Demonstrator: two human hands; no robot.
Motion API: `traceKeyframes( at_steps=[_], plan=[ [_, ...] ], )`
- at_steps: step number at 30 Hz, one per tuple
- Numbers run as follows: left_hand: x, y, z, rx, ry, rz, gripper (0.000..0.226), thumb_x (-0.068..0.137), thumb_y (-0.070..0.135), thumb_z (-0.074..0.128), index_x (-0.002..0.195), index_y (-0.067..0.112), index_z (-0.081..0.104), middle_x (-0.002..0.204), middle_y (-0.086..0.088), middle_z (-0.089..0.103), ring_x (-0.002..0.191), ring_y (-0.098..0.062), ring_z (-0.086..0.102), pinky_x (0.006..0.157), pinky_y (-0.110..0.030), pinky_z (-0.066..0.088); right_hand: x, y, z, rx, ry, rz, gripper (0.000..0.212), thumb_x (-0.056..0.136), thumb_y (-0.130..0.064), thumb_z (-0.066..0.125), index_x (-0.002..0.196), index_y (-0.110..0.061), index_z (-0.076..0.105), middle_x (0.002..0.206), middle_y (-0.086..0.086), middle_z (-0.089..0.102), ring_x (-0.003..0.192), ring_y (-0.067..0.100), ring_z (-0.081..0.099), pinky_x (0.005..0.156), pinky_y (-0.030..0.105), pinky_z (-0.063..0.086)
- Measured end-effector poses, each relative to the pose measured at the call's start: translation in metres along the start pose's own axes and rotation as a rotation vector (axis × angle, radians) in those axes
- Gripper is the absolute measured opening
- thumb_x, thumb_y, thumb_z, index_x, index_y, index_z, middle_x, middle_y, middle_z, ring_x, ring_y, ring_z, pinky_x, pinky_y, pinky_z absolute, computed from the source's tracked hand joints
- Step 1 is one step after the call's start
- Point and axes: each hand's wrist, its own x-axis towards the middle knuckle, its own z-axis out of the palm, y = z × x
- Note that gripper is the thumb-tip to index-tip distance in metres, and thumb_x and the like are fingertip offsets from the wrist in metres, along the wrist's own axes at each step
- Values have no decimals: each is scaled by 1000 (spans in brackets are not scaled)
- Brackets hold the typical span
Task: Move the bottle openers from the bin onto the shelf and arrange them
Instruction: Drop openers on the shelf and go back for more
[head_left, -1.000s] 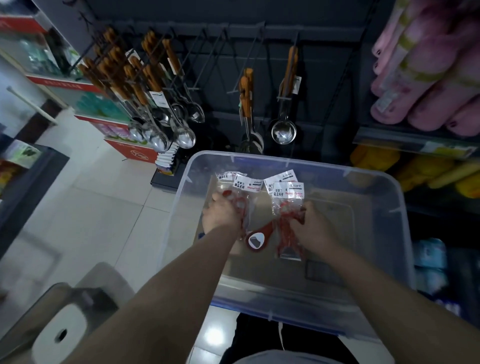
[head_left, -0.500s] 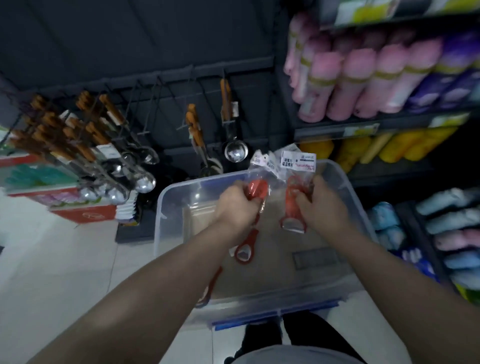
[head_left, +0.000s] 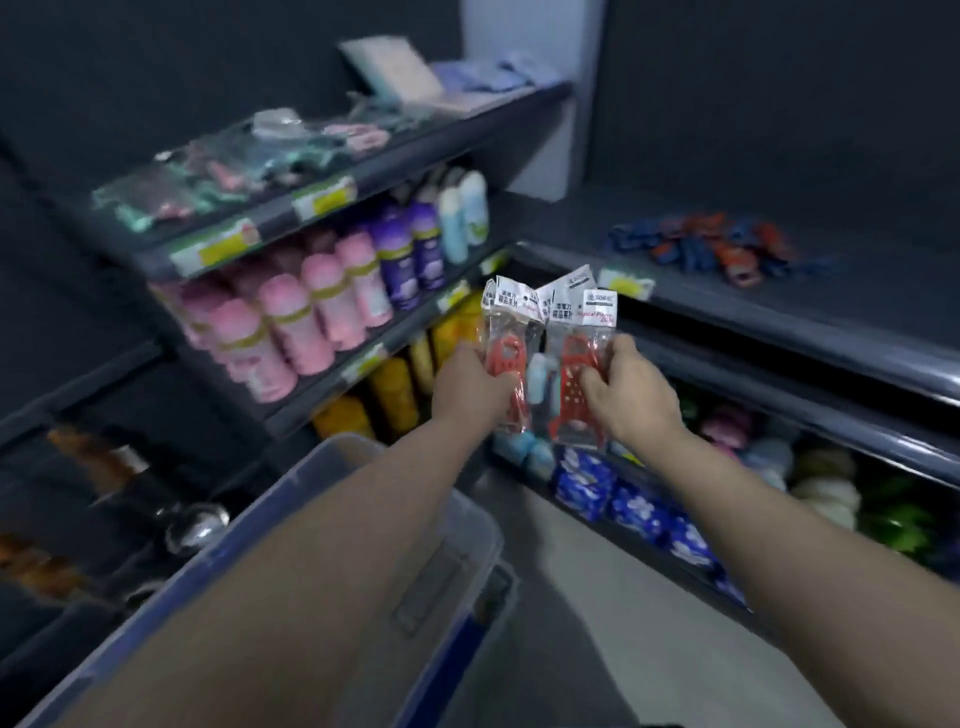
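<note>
Carrying: left grip (head_left: 470, 387) closed round one packet of red bottle openers (head_left: 506, 358); right grip (head_left: 631, 395) closed round a second packet (head_left: 576, 358)
Where: both in the air, between the near-left bin (head_left: 470, 514) and the far-right shelf (head_left: 810, 312)
Done: a blurred blue-red pile (head_left: 711, 249) lies there
Left: set down; arrange; bin contents hidden

I have two hands here, my left hand (head_left: 470, 387) and my right hand (head_left: 631, 395), and both grip bottle opener packets (head_left: 576, 358). I count at least three white header cards (head_left: 597, 306) on top, so three packets or more; the exact number I cannot tell. There is one clear bin (head_left: 332, 467). On the right shelf (head_left: 831, 306) lies one pile of blue and red openers (head_left: 711, 249), too blurred for counting. On the left I see two purple bottles (head_left: 410, 249), two pale blue bottles (head_left: 462, 215) and at least four pink bottles (head_left: 311, 312).
</note>
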Motion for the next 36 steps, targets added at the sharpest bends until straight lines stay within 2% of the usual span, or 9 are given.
traceKeyframes(
  at_steps=[2, 5, 11, 14, 19, 24, 32, 34, 36],
  plan=[
    [-1, 32, 34, -16, -78, 73, 25, 78, 22, 75, 85, 21, 51, 83, 4, 64, 83, -19, 63, 75, -28, 47, 4, 33, -29, -12, 47, 72, 25, 92, -28, 50, 108, -11, 44, 109, 20, 63, 102, 38, 59, 76, 39, 42],
    [-5, 80, 89, -15, -164, 150, 29, 77, 26, 75, 96, 19, 54, 94, -2, 69, 90, -23, 66, 84, -36, 53, 7, 86, -75, -8, 133, 169, 21, 92, -28, 50, 102, -12, 41, 107, 20, 63, 99, 39, 59, 71, 38, 39],
    [-31, 189, 204, 0, -296, 260, 31, 81, 30, 73, 104, 16, 58, 95, 0, 67, 88, -22, 65, 79, -33, 53, 8, 196, -176, -35, 278, 325, 17, 92, -25, 48, 96, -14, 35, 105, 19, 62, 97, 39, 59, 68, 38, 37],
    [-47, 241, 260, -45, -347, 309, 29, 81, 27, 74, 100, 18, 54, 93, 1, 62, 92, -24, 65, 86, -39, 54, 10, 243, -222, -70, 311, 384, 18, 93, -25, 48, 99, -12, 38, 108, 20, 62, 99, 39, 58, 71, 38, 38],
    [-72, 314, 344, -46, -395, 387, 41, 81, 26, 74, 114, 11, 56, 105, -7, 67, 96, -26, 64, 86, -36, 52, 13, 317, -289, -121, 387, 479, 24, 95, -25, 47, 111, -8, 42, 112, 19, 62, 102, 38, 59, 72, 38, 38],
    [-70, 349, 397, -31, -444, 407, 40, 82, 27, 72, 116, 13, 55, 103, -4, 67, 91, -23, 65, 82, -37, 54, 29, 367, -316, -121, 403, 550, 24, 95, -27, 48, 109, -9, 42, 110, 16, 63, 99, 36, 60, 74, 39, 42],
    [-13, 380, 460, 38, -460, 413, 37, 81, 27, 74, 110, 14, 57, 101, -3, 67, 87, -21, 64, 78, -32, 52, 100, 413, -329, -111, 393, 599, 25, 96, -24, 47, 114, -8, 42, 106, 14, 64, 93, 34, 60, 71, 38, 42],
    [2, 387, 474, 32, -489, 404, 36, 81, 27, 74, 109, 14, 56, 101, -2, 67, 86, -20, 63, 75, -30, 51, 123, 422, -334, -85, 396, 603, 29, 95, -24, 49, 119, -8, 42, 107, 14, 64, 92, 32, 59, 71, 37, 42],
    [17, 393, 487, 30, -523, 392, 38, 82, 28, 74, 110, 14, 53, 102, -1, 65, 90, -20, 64, 76, -31, 51, 146, 434, -335, -64, 404, 600, 43, 94, -27, 51, 131, -9, 37, 111, 15, 64, 99, 33, 60, 75, 39, 44]
  ],
)
